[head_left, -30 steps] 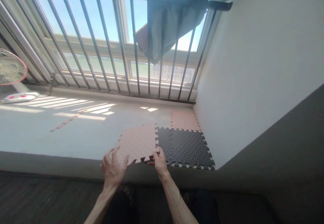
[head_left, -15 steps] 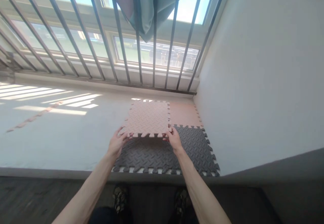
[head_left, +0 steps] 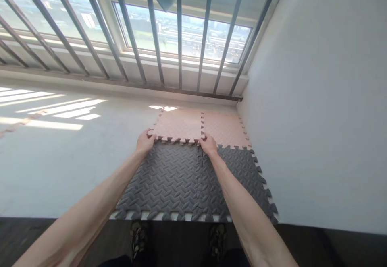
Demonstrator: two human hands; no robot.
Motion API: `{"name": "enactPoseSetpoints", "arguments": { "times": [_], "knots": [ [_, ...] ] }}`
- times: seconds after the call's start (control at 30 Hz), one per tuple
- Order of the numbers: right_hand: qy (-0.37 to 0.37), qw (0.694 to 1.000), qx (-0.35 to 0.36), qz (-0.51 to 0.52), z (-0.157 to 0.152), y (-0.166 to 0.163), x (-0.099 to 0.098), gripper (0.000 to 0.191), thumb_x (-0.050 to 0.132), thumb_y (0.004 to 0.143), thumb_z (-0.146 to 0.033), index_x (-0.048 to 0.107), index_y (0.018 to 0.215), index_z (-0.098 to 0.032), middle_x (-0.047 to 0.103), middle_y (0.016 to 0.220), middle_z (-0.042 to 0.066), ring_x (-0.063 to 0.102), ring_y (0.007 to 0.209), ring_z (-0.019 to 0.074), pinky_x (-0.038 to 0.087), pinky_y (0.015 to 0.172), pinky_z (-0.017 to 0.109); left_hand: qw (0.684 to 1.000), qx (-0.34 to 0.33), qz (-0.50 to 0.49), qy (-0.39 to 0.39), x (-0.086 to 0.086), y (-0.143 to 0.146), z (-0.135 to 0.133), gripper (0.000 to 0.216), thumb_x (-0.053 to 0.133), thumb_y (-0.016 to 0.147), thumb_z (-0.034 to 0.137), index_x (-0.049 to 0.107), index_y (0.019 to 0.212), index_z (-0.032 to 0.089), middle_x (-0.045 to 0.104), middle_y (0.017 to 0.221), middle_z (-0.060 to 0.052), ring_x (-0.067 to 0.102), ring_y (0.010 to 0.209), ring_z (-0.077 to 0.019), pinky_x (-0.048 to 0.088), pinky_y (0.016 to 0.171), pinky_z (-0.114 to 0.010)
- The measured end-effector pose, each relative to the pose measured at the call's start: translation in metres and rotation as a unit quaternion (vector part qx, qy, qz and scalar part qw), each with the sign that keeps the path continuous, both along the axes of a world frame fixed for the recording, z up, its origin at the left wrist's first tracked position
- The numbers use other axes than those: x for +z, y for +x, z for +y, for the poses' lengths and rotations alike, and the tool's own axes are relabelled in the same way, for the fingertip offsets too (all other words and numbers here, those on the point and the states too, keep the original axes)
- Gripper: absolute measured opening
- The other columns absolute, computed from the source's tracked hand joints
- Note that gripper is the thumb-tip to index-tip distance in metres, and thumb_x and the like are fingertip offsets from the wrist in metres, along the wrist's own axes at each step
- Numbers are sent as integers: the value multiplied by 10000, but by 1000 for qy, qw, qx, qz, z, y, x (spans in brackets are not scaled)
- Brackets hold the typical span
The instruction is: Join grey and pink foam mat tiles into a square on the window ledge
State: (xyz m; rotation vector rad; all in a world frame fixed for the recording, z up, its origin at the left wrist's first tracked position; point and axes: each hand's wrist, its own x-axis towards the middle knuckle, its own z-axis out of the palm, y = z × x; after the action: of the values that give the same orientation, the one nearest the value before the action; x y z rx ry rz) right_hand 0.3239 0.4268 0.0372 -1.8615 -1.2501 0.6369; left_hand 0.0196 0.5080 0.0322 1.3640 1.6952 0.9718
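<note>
A pink foam puzzle mat (head_left: 180, 124) with toothed edges lies low at the back, its near edge over the far edge of a dark grey foam mat (head_left: 169, 174). My left hand (head_left: 145, 142) grips its near left corner, thumb on top. At the near right corner, my right hand (head_left: 208, 143) pinches the same mat. Another pink mat (head_left: 225, 129) lies flat to the right, against the held one's right edge. In front of that, a second dark grey mat (head_left: 242, 170) is joined to the first, partly hidden by my right forearm.
Metal railing bars (head_left: 179, 37) stand before a window at the back. A white wall (head_left: 320, 110) rises on the right. Pale ledge floor (head_left: 75, 166) with sunlight stripes extends left, where a pink toothed strip (head_left: 24, 122) lies. My shoes (head_left: 217, 239) are below the ledge's front edge.
The held pink mat has gone down and away from me, settling beside the other pink mat. Both hands moved with it, uncovering more of the grey mats. My view has tilted down.
</note>
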Motion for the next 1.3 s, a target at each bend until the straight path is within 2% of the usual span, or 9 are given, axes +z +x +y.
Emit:
{"name": "enactPoseSetpoints", "arguments": {
  "times": [0.13, 0.23, 0.3, 0.4, 0.5, 0.8, 0.97, 1.17, 1.3],
  "knots": [
    [-58, 991, 12, -121, -14, -4, 10, 614, 698, 927, -396, 609, 1495, -180, 602, 1433, 182, 678, 1160, 244, 530, 1076, 372, 969, -40, 244, 14, -3, -10, 0, 571, 668, 944, 469, 680, 1432, 172, 761, 1234, -180, 645, 1254, -360, 478, 1141, -535],
    [-59, 978, 26, -200, -24, -7, 17, 601, 697, 939, -391, 609, 1502, -198, 573, 1447, 172, 599, 1312, 297, 521, 1096, 394, 942, -30, 334, 28, 0, -9, -15, 735, 647, 935, 597, 623, 1512, 141, 630, 1452, -274, 526, 1397, -474, 432, 1160, -638],
    [-37, 970, 36, -237, -33, -5, 19, 576, 676, 950, -350, 612, 1501, -195, 599, 1424, 167, 568, 1343, 315, 517, 1125, 423, 932, -49, 350, 81, 2, -6, -31, 747, 580, 980, 565, 527, 1598, 148, 524, 1583, -277, 462, 1476, -465, 407, 1194, -642],
    [29, 957, 94, -273, -48, -1, 16, 536, 592, 978, -252, 602, 1508, -179, 620, 1478, 168, 566, 1362, 308, 502, 1188, 461, 891, -178, 376, 182, 0, -4, -54, 660, 466, 1049, 516, 450, 1660, 267, 378, 1755, -176, 326, 1623, -384, 306, 1297, -616],
    [53, 938, 166, -299, -62, 0, 11, 512, 484, 1017, -205, 603, 1511, -146, 618, 1562, 150, 558, 1437, 292, 458, 1269, 465, 853, -263, 409, 188, -7, -3, -64, 658, 367, 1077, 567, 408, 1684, 319, 293, 1819, -105, 188, 1701, -347, 238, 1346, -618],
    [19, 921, 218, -323, -75, -7, 6, 604, 361, 1037, -179, 464, 1612, -26, 468, 1719, 150, 404, 1625, 229, 327, 1369, 384, 851, -259, 429, 159, -17, -6, -46, 644, 313, 1105, 480, 383, 1698, 236, 242, 1828, -146, 118, 1715, -335, 261, 1365, -558],
    [14, 901, 215, -378, -78, -9, 8, 582, 383, 1056, -227, 484, 1607, -70, 499, 1700, 152, 439, 1595, 273, 287, 1365, 501, 847, -258, 433, 167, -15, -9, -48, 666, 338, 1099, 504, 386, 1696, 213, 257, 1821, -165, 127, 1714, -337, 262, 1367, -551],
    [-13, 878, 209, -431, -70, -22, 26, 533, 389, 1050, -238, 572, 1509, -37, 585, 1610, 220, 542, 1476, 321, 404, 1249, 491, 815, -328, 421, 227, -6, 16, -68, 752, 364, 1062, 665, 270, 1732, 338, 191, 1847, -70, 86, 1722, -328, 60, 1393, -624],
    [-17, 886, 206, -416, -55, -38, 34, 519, 383, 1057, -248, 601, 1483, -50, 561, 1635, 208, 531, 1488, 328, 409, 1249, 467, 824, -341, 404, 202, -9, 39, -74, 783, 373, 1042, 709, 333, 1715, 310, 240, 1834, -66, 105, 1715, -376, 98, 1380, -662]
  ]
}}
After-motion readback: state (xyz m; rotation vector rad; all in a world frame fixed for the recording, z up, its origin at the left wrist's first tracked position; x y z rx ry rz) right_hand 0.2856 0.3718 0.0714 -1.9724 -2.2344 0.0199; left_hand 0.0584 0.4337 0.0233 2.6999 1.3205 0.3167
